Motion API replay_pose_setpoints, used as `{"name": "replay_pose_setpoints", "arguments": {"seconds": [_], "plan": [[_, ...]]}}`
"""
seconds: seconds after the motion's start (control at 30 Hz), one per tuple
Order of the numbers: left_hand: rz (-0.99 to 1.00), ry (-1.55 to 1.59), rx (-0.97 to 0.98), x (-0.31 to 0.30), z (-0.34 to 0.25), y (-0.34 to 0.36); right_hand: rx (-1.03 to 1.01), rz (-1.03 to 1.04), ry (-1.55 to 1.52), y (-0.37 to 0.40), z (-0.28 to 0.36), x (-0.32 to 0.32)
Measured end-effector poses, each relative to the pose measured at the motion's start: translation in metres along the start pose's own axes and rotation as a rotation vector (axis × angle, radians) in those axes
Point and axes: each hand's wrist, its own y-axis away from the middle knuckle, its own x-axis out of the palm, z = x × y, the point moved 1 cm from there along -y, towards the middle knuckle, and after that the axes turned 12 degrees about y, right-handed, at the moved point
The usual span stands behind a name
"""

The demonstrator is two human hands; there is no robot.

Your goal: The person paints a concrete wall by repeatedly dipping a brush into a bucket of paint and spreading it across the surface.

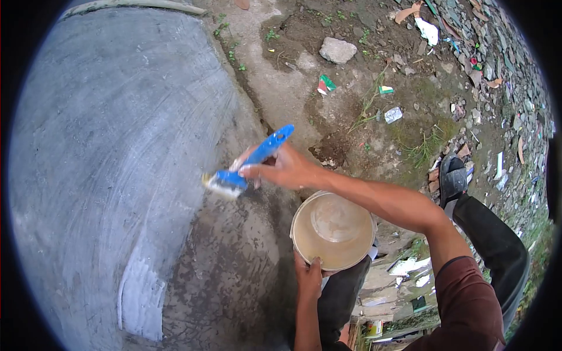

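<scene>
1. Paintbrush [252, 157]: I see a flat brush with a blue handle, held up against the curved concrete wall [117, 146]. It sits at the border where the smooth grey face meets the rougher, darker band.
2. Long axis: it runs from lower left to upper right. The white-loaded bristles are the lower-left end and point into the wall. The free tip of the handle points up and right, away from the wall and out over the ground.
3. Contact: motion blur hides whether the bristles touch the wall or sit just off it, so I cannot tell.
4. Grip: the right hand [284, 169] is closed around the handle near its middle, fingers wrapped over the top. From the grip, the bristles lie to the left and slightly down.
5. Nearer hand: the right hand is on the brush. The left hand [308, 278] is well apart, below and to the right.
6. Left hand: it is clamped on the near rim of a round bucket [294, 231], thumb over the edge. The bucket is upright, just beneath the right forearm, and holds a pale beige liquid.
7. Wall: a solid white painted patch [140, 292] lies below and left of the bristles, apart from them.
8. Ground: there is bare soil with a grey rock [338, 50] and scattered litter. A sandalled foot [452, 178] stands to the right.
</scene>
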Motion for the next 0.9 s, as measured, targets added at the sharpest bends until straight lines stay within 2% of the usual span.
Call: {"name": "replay_pose_setpoints", "arguments": {"seconds": [0.03, 0.07, 0.13, 0.2, 0.27, 0.3, 0.37, 0.4, 0.47, 0.57, 0.63, 0.67, 0.73, 0.77, 0.8, 0.83, 0.87, 0.9], "plan": [[0.0, -0.009, -0.009, -0.001, 0.002, 0.001, -0.018, 0.128, -0.163, 0.009, 0.005, 0.003], [0.006, -0.006, -0.003, -0.001, 0.002, 0.0, -0.021, 0.125, -0.166, 0.005, 0.001, 0.002], [0.006, -0.003, 0.009, -0.003, 0.004, -0.001, 0.028, -0.002, -0.178, -0.016, -0.022, 0.001], [-0.023, -0.059, 0.022, -0.007, 0.009, -0.003, 0.061, -0.242, -0.232, -0.048, -0.066, -0.005], [-0.035, -0.051, 0.009, 0.005, -0.002, 0.003, 0.023, -0.568, 0.151, -0.067, -0.091, -0.026], [-0.046, -0.046, -0.011, 0.01, -0.005, 0.006, 0.026, -0.572, 0.153, -0.071, -0.107, -0.035], [-0.052, -0.081, -0.009, 0.009, -0.003, 0.004, 0.007, -0.787, 0.6, -0.08, -0.115, -0.039], [-0.067, -0.1, -0.007, 0.006, -0.002, 0.003, 0.005, -0.781, 0.585, -0.083, -0.121, -0.032], [-0.063, -0.095, -0.027, -0.002, 0.002, 0.004, -0.06, -0.621, 0.483, -0.079, -0.096, -0.019], [-0.031, -0.08, -0.046, 0.005, 0.004, 0.006, -0.002, -0.495, 0.354, -0.038, -0.032, 0.011], [-0.018, -0.085, -0.036, 0.011, -0.001, 0.008, -0.007, -0.275, 0.148, 0.003, 0.016, 0.036], [-0.001, -0.076, -0.044, 0.013, -0.003, 0.01, -0.097, -0.176, -0.095, 0.031, 0.033, 0.059], [0.019, -0.06, -0.059, 0.012, 0.006, 0.012, -0.283, -0.044, -0.168, 0.078, 0.079, 0.089], [0.111, -0.086, 0.11, 0.004, 0.019, 0.007, -0.282, -0.044, -0.163, 0.083, 0.091, 0.093], [0.197, -0.111, 0.279, -0.004, 0.031, 0.002, -0.384, -0.035, -0.16, 0.087, 0.101, 0.1], [0.265, -0.304, 0.449, -0.01, 0.038, 0.0, -0.49, -0.025, -0.161, 0.089, 0.107, 0.107], [0.259, -0.304, 0.452, 0.003, 0.026, 0.008, -0.365, -0.007, -0.172, 0.08, 0.096, 0.109], [0.133, -0.174, 0.22, 0.015, 0.016, 0.015, -0.238, 0.015, -0.184, 0.065, 0.078, 0.106]]}}
